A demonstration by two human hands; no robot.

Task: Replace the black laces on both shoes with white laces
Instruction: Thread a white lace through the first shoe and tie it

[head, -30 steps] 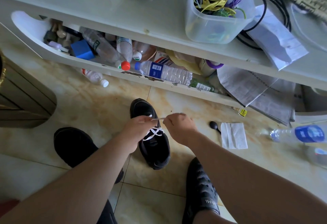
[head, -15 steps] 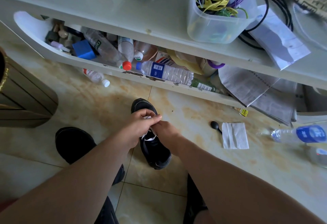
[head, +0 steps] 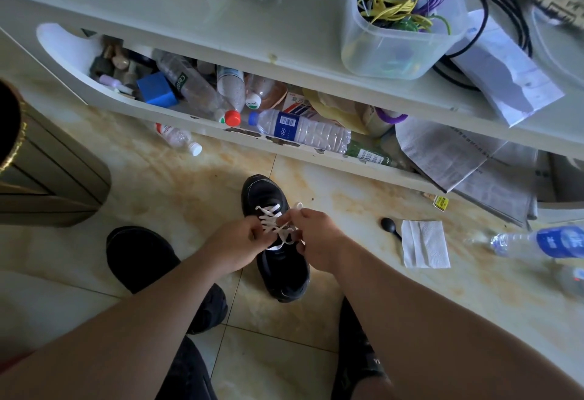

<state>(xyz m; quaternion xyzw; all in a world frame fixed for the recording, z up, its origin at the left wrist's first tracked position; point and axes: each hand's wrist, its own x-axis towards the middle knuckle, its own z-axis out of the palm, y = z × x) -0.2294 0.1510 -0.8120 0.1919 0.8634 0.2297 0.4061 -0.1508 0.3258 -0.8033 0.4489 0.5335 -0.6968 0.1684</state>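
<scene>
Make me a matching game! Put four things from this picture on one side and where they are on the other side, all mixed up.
Things:
1. white lace
2. tub of wires
3. napkin
4. blue block

Places:
A. on the floor beside a black spoon
B. on the lower shelf, left end
C. threaded through the black shoe
D. on the top shelf

Pairs: 1-C, 2-D, 3-A, 4-B

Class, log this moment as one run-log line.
stage: tying | shoe: white lace threaded | left hand: pinches lace | right hand: pinches lace
</scene>
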